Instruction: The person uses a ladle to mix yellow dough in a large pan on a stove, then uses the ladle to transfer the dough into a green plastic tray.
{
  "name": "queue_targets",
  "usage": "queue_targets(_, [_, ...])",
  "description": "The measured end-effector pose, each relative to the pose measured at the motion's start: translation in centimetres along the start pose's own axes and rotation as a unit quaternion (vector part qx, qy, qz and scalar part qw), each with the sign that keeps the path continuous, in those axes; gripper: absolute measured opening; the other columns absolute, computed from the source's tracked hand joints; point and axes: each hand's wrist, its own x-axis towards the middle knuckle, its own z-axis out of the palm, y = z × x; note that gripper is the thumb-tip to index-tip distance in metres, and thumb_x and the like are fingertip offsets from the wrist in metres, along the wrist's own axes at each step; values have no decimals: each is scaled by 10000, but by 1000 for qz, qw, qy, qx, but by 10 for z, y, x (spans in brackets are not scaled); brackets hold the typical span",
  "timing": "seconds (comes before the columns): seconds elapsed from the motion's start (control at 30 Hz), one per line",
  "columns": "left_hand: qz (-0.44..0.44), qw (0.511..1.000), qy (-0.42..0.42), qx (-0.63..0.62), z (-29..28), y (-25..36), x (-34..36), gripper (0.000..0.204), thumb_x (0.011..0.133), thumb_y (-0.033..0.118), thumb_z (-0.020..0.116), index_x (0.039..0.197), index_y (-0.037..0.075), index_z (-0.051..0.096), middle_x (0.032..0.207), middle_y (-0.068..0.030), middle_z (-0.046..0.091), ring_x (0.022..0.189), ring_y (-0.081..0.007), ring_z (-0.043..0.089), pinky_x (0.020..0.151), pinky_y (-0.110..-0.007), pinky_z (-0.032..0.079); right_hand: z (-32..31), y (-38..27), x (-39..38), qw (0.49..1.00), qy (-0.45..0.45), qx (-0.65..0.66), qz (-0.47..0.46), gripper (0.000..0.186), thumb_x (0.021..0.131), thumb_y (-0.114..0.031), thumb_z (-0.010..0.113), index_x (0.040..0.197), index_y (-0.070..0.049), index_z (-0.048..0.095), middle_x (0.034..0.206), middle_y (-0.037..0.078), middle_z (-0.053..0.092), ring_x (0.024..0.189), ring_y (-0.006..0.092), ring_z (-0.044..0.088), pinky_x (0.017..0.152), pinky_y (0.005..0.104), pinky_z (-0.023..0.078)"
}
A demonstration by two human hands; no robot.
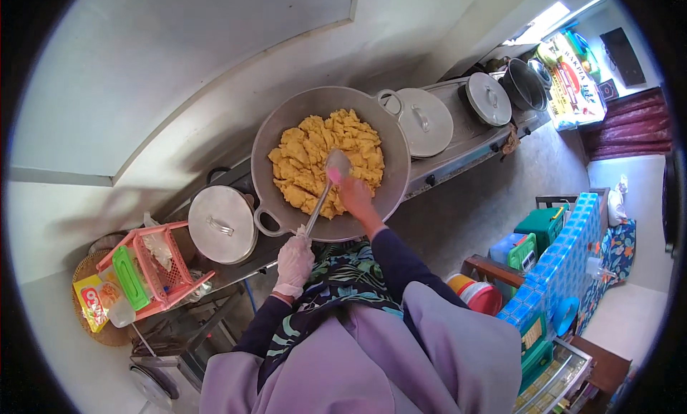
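A large metal wok (pixel 386 206) on the counter holds crumbly yellow mash (pixel 304 160). My left hand (pixel 293 267), in a thin translucent glove, is closed round the handle of a long metal ladle (pixel 318 208) at the wok's near side. The ladle's head rests over the middle of the mash. My bare right hand (pixel 354 196) reaches into the wok, its fingers closed at the ladle's head around something pink (pixel 333 175); its exact shape is too small to make out.
Lidded pots (pixel 215 221) flank the wok on the stove counter (pixel 452 160). A pink basket (pixel 168 264) and green box (pixel 131 276) sit left; a dark pot (pixel 524 83) stands far right. A blue-tiled counter (pixel 544 271) with plastic tubs (pixel 537 228) is to the right.
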Motion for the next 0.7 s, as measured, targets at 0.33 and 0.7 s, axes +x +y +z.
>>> queue_targets(0.33, [-28, 999, 20, 26, 7, 15, -6, 207, 811, 91, 514, 995, -2, 533, 736, -188, 575, 718, -381, 572, 589, -456, 431, -13, 7, 7, 994, -111, 10, -16, 189, 770, -152, 504, 770, -5, 624, 768, 223, 620, 736, 385, 617, 644, 475, 487])
queue_targets(0.7, [-107, 994, 24, 26, 17, 39, -11, 267, 864, 139, 491, 1092, 10, 544, 736, -184, 578, 716, -363, 581, 596, -449, 433, -20, 27, 5, 985, -142, 38, -94, 226, 803, -195, 490, 845, -7, 610, 859, 224, 625, 812, 395, 605, 704, 502, 470])
